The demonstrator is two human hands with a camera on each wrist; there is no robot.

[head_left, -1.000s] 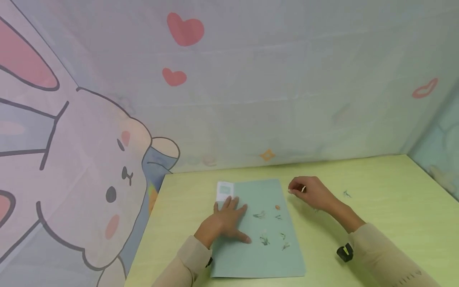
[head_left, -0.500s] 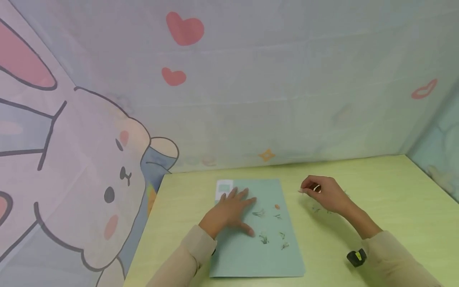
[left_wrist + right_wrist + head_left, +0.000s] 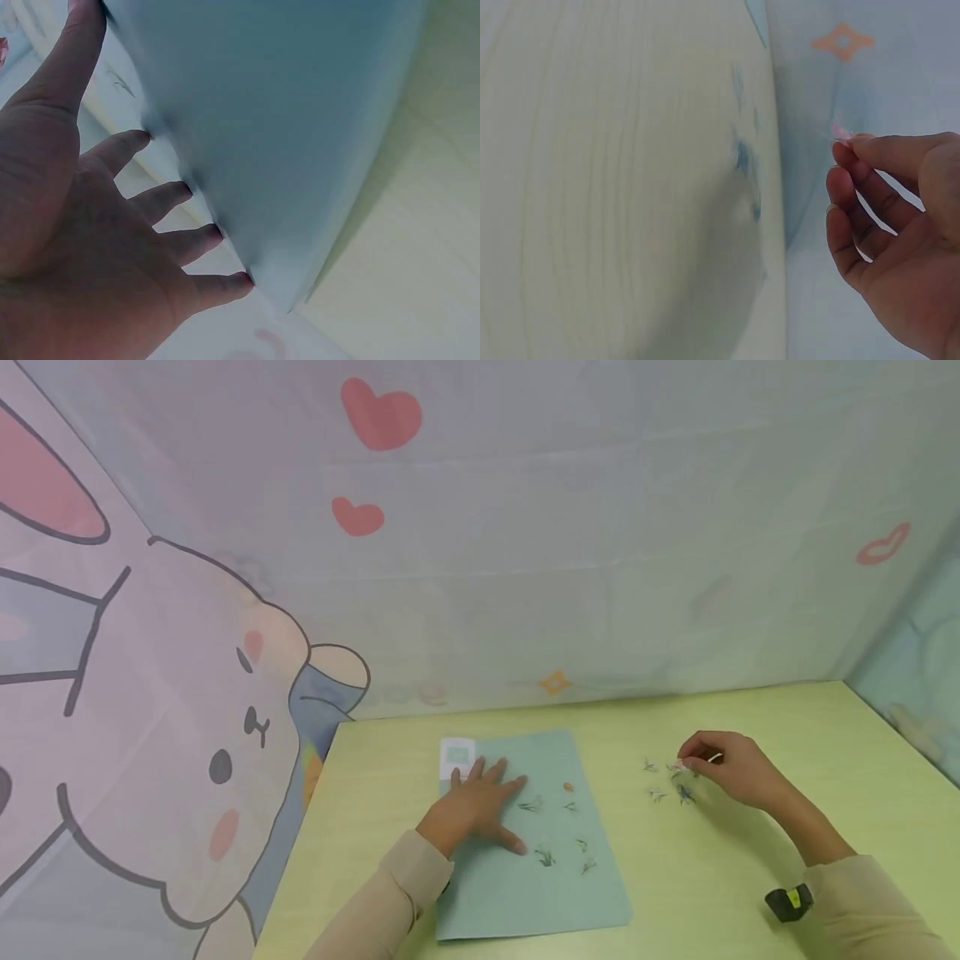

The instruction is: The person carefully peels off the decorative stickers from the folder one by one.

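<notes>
My left hand (image 3: pixel 480 806) lies with spread fingers on a pale blue-green sheet (image 3: pixel 525 902), its fingertips pressing the surface in the left wrist view. Small flower and leaf stickers, among them a green sprig (image 3: pixel 544 857) and an orange one (image 3: pixel 568 787), dot the right half of the sheet. To the right of it, my right hand (image 3: pixel 738 768) pinches a small pink see-through sticker (image 3: pixel 842 133) between thumb and forefinger. Close below those fingertips, several loose stickers lie on the table, including a dark blue one (image 3: pixel 685 793) and a pale sprig (image 3: pixel 656 794).
A white card (image 3: pixel 456 755) with a pale green square lies at the sheet's top left corner, near the left fingers. The yellow-green table (image 3: pixel 810 760) ends at the back against a hanging cloth (image 3: pixel 600 568) printed with hearts and a rabbit.
My right hand has moved right, from beside the sheet's edge to over the loose stickers, still pinching a small piece. The left hand shifted slightly on the sheet and stayed spread.
</notes>
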